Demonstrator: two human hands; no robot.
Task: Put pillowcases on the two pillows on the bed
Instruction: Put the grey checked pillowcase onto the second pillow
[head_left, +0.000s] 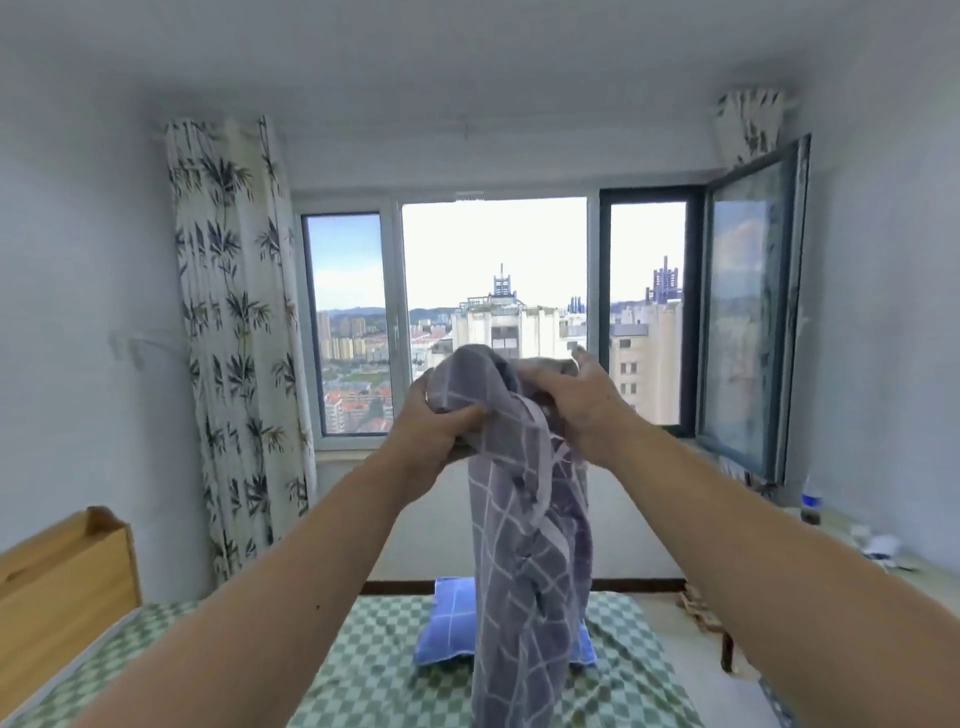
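Head view | left hand (441, 426) and right hand (576, 400) both grip the grey checked pillowcase (524, 545) at chest height, likely hunting its opening (hem hidden) | blue pillow (449, 623) waits on the bed (363, 660) below.

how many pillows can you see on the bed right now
1: a blue pillow lies mid-bed, partly behind the hanging pillowcase. A second may be hidden.
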